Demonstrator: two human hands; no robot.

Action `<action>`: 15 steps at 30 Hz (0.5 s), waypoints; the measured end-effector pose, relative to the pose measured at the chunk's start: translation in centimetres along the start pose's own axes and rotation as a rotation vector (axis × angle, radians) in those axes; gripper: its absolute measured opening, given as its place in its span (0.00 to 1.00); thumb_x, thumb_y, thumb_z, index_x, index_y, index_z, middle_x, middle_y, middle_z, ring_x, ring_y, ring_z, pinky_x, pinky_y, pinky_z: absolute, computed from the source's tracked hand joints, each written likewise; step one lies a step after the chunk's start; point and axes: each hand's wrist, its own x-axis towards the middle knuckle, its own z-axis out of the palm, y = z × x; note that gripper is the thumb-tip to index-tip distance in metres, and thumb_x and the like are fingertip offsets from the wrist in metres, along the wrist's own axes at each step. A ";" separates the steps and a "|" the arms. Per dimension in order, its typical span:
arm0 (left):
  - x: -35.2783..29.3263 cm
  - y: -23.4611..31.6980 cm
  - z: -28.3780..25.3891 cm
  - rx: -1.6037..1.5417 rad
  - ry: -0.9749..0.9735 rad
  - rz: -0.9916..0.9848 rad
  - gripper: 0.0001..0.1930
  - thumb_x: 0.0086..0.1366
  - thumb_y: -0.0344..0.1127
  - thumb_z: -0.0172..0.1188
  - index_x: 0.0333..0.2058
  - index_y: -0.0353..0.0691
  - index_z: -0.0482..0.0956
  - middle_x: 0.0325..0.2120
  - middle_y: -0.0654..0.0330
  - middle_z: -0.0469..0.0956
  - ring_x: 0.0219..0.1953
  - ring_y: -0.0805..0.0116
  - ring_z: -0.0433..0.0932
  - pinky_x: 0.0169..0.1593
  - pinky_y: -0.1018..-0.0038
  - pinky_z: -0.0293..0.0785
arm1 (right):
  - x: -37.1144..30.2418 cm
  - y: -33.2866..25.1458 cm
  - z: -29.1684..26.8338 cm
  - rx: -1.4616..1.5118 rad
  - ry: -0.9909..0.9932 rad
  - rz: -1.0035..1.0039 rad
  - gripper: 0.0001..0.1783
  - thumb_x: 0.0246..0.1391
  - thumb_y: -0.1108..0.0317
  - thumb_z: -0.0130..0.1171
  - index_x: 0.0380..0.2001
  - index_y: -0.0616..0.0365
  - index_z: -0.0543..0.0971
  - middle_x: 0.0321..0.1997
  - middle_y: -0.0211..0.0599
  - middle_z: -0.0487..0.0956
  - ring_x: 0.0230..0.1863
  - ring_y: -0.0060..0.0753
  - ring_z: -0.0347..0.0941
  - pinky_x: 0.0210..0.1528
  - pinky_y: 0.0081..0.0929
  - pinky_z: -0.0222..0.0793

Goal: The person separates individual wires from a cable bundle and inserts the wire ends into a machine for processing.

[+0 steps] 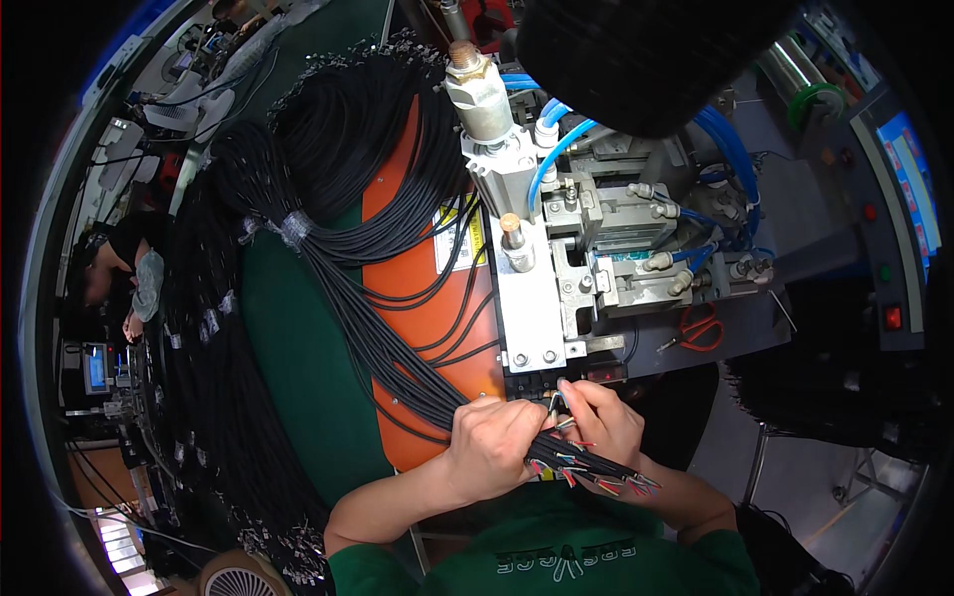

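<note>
My left hand (494, 445) is closed on a black cable at the near end of a thick cable bundle (397, 368). Close beside it, my right hand (604, 422) pinches the thin stripped wires (557, 399) of a cable end between thumb and fingers. Below and between the hands, the bundle's other cut ends (586, 467) fan out, showing red, white and greenish cores. Just beyond my fingertips stands a metal press machine (537, 308) with air cylinders. Exactly how many cables my left hand grips is hidden by its fingers.
Clear tape (295, 228) binds the bundle on an orange board (437, 328) over a green surface (298, 328). More black cables hang at the left. Blue air hoses (730, 149) run behind the machine. Red-handled scissors (702, 330) lie right; a lit control screen (909, 184) stands beyond.
</note>
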 end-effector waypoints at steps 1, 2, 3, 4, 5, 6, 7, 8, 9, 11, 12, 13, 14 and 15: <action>0.0 0.0 0.0 -0.003 0.002 -0.004 0.14 0.42 0.35 0.68 0.26 0.38 0.73 0.16 0.62 0.71 0.15 0.64 0.70 0.20 0.72 0.62 | -0.1 0.0 0.1 -0.034 -0.012 -0.001 0.19 0.43 0.79 0.62 0.43 0.66 0.78 0.36 0.41 0.77 0.29 0.36 0.76 0.28 0.25 0.71; 0.0 0.0 0.0 -0.002 0.001 -0.004 0.14 0.42 0.35 0.68 0.26 0.38 0.73 0.16 0.62 0.71 0.15 0.64 0.70 0.20 0.72 0.62 | -0.2 0.4 0.2 0.003 0.009 -0.008 0.16 0.46 0.79 0.60 0.42 0.66 0.78 0.37 0.41 0.77 0.28 0.29 0.75 0.27 0.21 0.69; 0.0 0.0 0.0 0.012 -0.003 0.008 0.14 0.43 0.35 0.67 0.26 0.38 0.73 0.16 0.62 0.71 0.15 0.65 0.70 0.20 0.72 0.61 | -0.1 0.6 -0.2 0.002 0.008 -0.008 0.16 0.46 0.79 0.60 0.42 0.66 0.78 0.37 0.41 0.77 0.28 0.29 0.75 0.27 0.21 0.69; 0.1 0.1 0.0 0.025 -0.006 0.021 0.13 0.43 0.34 0.67 0.26 0.38 0.73 0.16 0.62 0.71 0.15 0.65 0.70 0.20 0.72 0.61 | 0.1 0.7 -0.8 0.243 -0.070 0.188 0.15 0.47 0.79 0.60 0.41 0.66 0.79 0.37 0.40 0.77 0.27 0.24 0.74 0.27 0.20 0.68; 0.1 0.2 -0.1 0.024 -0.005 0.021 0.13 0.43 0.34 0.67 0.26 0.38 0.73 0.16 0.62 0.71 0.15 0.65 0.70 0.20 0.72 0.61 | 0.5 0.7 -1.3 0.484 -0.147 0.385 0.13 0.49 0.79 0.59 0.41 0.66 0.79 0.37 0.40 0.77 0.26 0.19 0.72 0.26 0.19 0.67; 0.2 0.4 -0.2 0.035 -0.029 0.012 0.12 0.43 0.33 0.66 0.25 0.38 0.72 0.16 0.61 0.70 0.16 0.64 0.71 0.21 0.71 0.63 | 0.9 0.7 -1.6 0.636 -0.211 0.548 0.10 0.53 0.79 0.57 0.40 0.67 0.79 0.36 0.37 0.77 0.25 0.12 0.69 0.25 0.15 0.65; 0.2 0.5 -0.2 0.046 -0.053 0.003 0.11 0.44 0.31 0.64 0.25 0.39 0.71 0.16 0.60 0.69 0.18 0.63 0.73 0.22 0.70 0.64 | 1.1 0.9 -1.8 0.636 -0.211 0.548 0.10 0.53 0.79 0.57 0.40 0.67 0.79 0.36 0.37 0.77 0.25 0.12 0.69 0.25 0.15 0.65; 0.1 0.4 -0.1 0.046 -0.052 0.002 0.11 0.44 0.31 0.64 0.25 0.39 0.71 0.16 0.60 0.69 0.18 0.63 0.73 0.22 0.70 0.64 | 1.3 1.0 -2.0 0.830 -0.232 0.683 0.10 0.54 0.79 0.56 0.40 0.67 0.79 0.36 0.36 0.77 0.24 0.12 0.69 0.25 0.14 0.64; -0.1 0.4 0.1 0.084 -0.050 0.018 0.09 0.47 0.31 0.63 0.24 0.39 0.71 0.16 0.61 0.68 0.17 0.65 0.72 0.22 0.71 0.64 | 1.4 1.1 -2.1 1.025 -0.252 0.819 0.09 0.56 0.79 0.55 0.40 0.68 0.79 0.36 0.35 0.77 0.24 0.13 0.69 0.24 0.13 0.64; -0.1 0.4 0.3 0.122 -0.047 0.033 0.08 0.50 0.31 0.62 0.24 0.39 0.71 0.16 0.62 0.67 0.17 0.66 0.71 0.22 0.71 0.63 | 1.9 1.3 -2.5 1.055 -0.267 0.851 0.09 0.58 0.78 0.52 0.39 0.69 0.78 0.34 0.34 0.77 0.24 0.13 0.69 0.24 0.11 0.63; -0.1 0.5 0.3 0.180 -0.051 0.060 0.07 0.52 0.32 0.61 0.23 0.40 0.71 0.16 0.63 0.67 0.17 0.68 0.71 0.21 0.72 0.62 | 2.1 1.7 -2.8 1.078 -0.345 0.916 0.09 0.58 0.78 0.52 0.39 0.69 0.78 0.32 0.34 0.77 0.23 0.13 0.69 0.24 0.11 0.64; 0.0 0.5 0.3 0.237 -0.055 0.087 0.07 0.55 0.32 0.59 0.23 0.40 0.70 0.16 0.64 0.66 0.16 0.70 0.70 0.21 0.73 0.62 | 2.3 1.9 -3.0 1.099 -0.424 0.980 0.09 0.59 0.77 0.52 0.39 0.69 0.78 0.30 0.33 0.77 0.22 0.13 0.69 0.24 0.12 0.64; 0.0 0.6 0.2 0.237 -0.055 0.087 0.07 0.55 0.32 0.59 0.23 0.40 0.70 0.16 0.64 0.66 0.16 0.70 0.70 0.21 0.73 0.62 | 2.8 1.8 -3.1 1.088 -0.434 1.020 0.08 0.59 0.75 0.53 0.38 0.69 0.78 0.27 0.32 0.76 0.20 0.13 0.67 0.23 0.12 0.63; 0.1 0.6 0.2 0.255 -0.058 0.106 0.07 0.55 0.32 0.59 0.22 0.40 0.70 0.15 0.65 0.65 0.16 0.70 0.69 0.21 0.74 0.61 | 2.9 1.9 -3.0 1.086 -0.432 1.020 0.08 0.59 0.75 0.53 0.38 0.69 0.78 0.27 0.32 0.76 0.20 0.13 0.67 0.23 0.12 0.63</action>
